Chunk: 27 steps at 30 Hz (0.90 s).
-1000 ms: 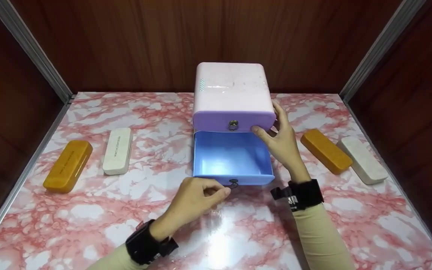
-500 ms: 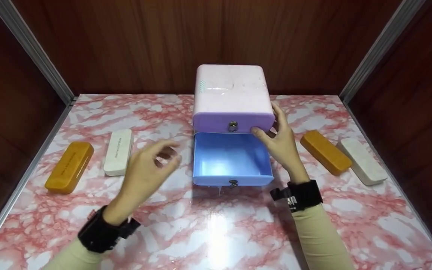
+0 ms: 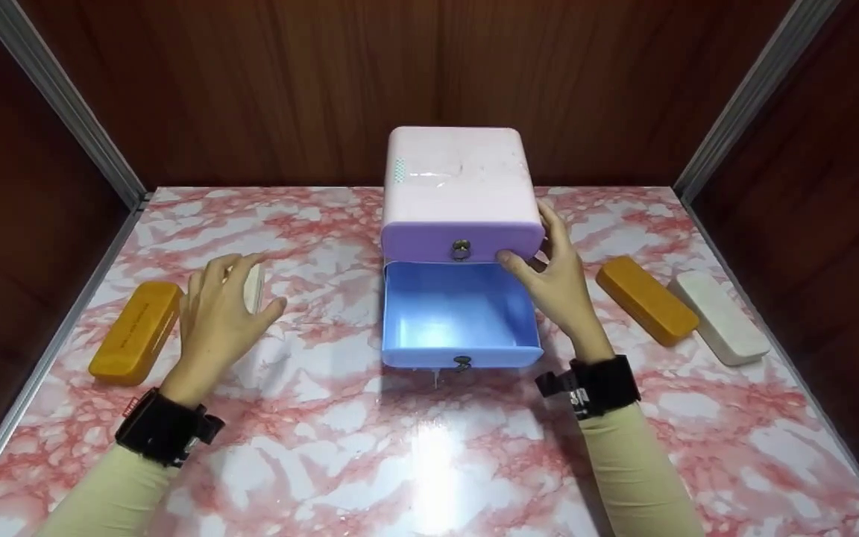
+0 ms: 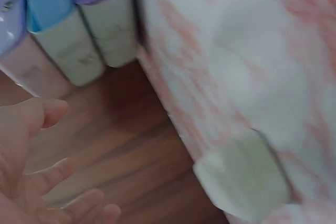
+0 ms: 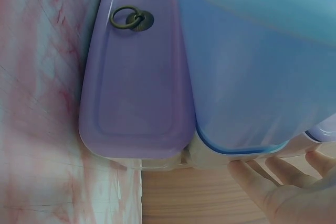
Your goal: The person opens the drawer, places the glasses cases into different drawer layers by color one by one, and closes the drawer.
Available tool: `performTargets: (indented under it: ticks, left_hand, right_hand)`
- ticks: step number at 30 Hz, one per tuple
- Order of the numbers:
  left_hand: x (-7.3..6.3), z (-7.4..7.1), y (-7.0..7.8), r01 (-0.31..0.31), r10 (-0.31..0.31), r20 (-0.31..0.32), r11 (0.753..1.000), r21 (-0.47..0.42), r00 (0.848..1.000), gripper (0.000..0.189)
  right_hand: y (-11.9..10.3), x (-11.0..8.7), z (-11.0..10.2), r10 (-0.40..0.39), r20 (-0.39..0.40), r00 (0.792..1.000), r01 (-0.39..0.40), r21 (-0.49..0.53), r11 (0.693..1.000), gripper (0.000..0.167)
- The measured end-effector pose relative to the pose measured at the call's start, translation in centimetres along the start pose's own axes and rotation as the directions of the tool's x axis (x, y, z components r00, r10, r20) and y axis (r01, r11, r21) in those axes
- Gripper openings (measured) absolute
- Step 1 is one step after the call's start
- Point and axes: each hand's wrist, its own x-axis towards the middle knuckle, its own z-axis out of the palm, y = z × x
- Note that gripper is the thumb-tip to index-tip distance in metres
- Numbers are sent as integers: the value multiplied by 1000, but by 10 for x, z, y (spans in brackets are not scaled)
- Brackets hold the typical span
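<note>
A small drawer cabinet (image 3: 459, 175) stands in the middle of the table, pink on top. Its blue drawer (image 3: 463, 313) is pulled out and has nothing in it. My right hand (image 3: 562, 287) holds the cabinet's right corner, thumb on the purple top drawer (image 3: 418, 242). In the right wrist view its fingertips lie along the cabinet's side. To the left, my left hand (image 3: 217, 317) hovers over a white glasses case (image 3: 253, 289), fingers spread and thumb apart. The hand hides most of that case; the left wrist view shows the white case (image 4: 241, 177) on the tabletop.
An orange glasses case (image 3: 135, 332) lies left of my left hand. On the right, another orange case (image 3: 647, 300) lies against a white case (image 3: 720, 317). Wooden panels (image 3: 310, 89) with metal edge rails enclose the marbled table (image 3: 340, 455).
My left hand has let go of the blue drawer's ring and moved left to above the white glasses case. The drawer stays pulled out, and the right hand keeps its place on the cabinet.
</note>
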Motion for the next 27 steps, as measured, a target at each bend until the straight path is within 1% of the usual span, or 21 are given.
performTargets:
  ticks: [2, 5, 8, 12, 19, 23, 27]
  left_hand:
    - [1, 3, -10, 36, -37, 35, 999, 21, 999, 71]
    - [2, 6, -23, 91, -94, 88, 995, 42, 992, 78]
    - [2, 8, -31, 144, -150, 137, 988, 51, 979, 83]
    - [1, 12, -38, 194, -202, 201, 979, 56, 959, 88]
    - [-1, 19, -48, 236, -248, 284, 969, 73, 926, 92]
    - [-3, 19, -53, 259, -271, 327, 963, 82, 905, 96]
    - [-5, 19, -58, 272, -284, 363, 959, 85, 887, 95]
  right_hand:
    - [0, 0, 0, 3, 0, 1000, -3, 7, 1000, 87]
    - [1, 1, 1, 1, -3, 1000, -1, 7, 1000, 88]
    - [1, 1, 1, -1, -5, 1000, 1, 5, 1000, 88]
    - [1, 2, 0, 1, -5, 1000, -1, 0, 1000, 88]
    - [2, -1, -1, 7, -5, 1000, -7, -25, 1000, 87]
    - [2, 0, 0, 6, -5, 1000, -6, -26, 1000, 86]
    - [2, 0, 0, -2, -3, 1000, 2, -14, 1000, 86]
